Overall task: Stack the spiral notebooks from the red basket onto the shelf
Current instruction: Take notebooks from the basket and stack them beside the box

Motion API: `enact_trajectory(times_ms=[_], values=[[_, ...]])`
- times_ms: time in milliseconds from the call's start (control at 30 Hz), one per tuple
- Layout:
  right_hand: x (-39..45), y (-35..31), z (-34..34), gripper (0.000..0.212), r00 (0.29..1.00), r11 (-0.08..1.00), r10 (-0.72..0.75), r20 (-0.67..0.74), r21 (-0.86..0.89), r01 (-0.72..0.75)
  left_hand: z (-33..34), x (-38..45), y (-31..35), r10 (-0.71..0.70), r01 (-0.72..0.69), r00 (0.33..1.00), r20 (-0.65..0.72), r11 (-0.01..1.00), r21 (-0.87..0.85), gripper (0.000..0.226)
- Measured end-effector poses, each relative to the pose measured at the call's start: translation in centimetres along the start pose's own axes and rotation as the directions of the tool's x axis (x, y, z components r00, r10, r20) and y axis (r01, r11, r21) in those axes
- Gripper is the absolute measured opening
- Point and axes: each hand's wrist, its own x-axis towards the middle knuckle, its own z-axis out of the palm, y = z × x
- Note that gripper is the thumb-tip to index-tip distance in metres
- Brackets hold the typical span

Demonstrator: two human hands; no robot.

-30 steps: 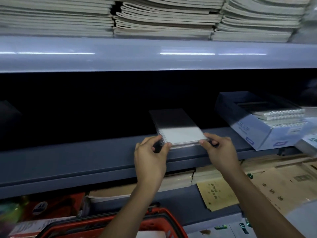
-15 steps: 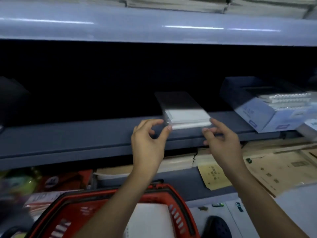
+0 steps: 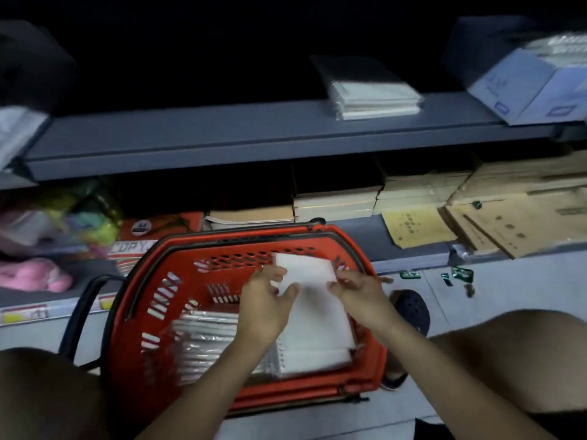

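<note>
Both hands in basket (image 3: pixel 133 312): left hand (image 3: pixel 265 304) and right hand (image 3: pixel 359 296) pinch the top notebook's (image 3: pixel 305 274) far corners, lifting it for the shelf (image 3: pixel 222 138) stack (image 3: pixel 371 96) above the basket; more notebooks lie underneath.

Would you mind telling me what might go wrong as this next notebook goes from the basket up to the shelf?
1. Both hands pinch only the far end of the white notebook, so it may slip back into the red basket.
2. The shelf stack sits close to the shelf front edge; a careless placement could nudge it off.
3. The plastic-wrapped notebooks below look glossy and may slide when pulled.
</note>
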Motion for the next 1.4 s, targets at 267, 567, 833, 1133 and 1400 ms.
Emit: enact_trajectory(times_ms=[267,567,833,1133,1400], values=[[-0.8,3.4,3.0,0.016,0.98,0.976,0.183,0.08,-0.134,-0.171,1.0,-3.6,-0.4,-0.033,-0.029,0.985,0.17,0.937,0.349,0.049],[-2.3,3.7,1.9,0.014,0.962,0.975,0.207,0.18,0.049,-0.219,-2.1,-2.8,-0.5,-0.416,0.488,0.87,0.264,0.802,-0.344,0.052],[-5.0,0.5,-2.8,0.041,0.971,0.84,0.05,0.234,0.517,-0.167,-4.5,-2.5,1.5,-0.244,0.533,0.84,0.484,0.535,-0.656,0.037],[-7.8,-3.0,-9.6,0.066,0.939,0.775,-0.328,0.105,0.598,0.204,-8.3,-1.0,6.8,0.355,0.423,0.65,0.672,0.566,-0.708,0.065],[-6.6,-6.1,-12.4,0.06,0.91,0.735,-0.414,0.014,0.594,0.325,-7.6,1.3,13.5,0.252,0.128,0.899,0.358,0.631,-0.765,0.037]])
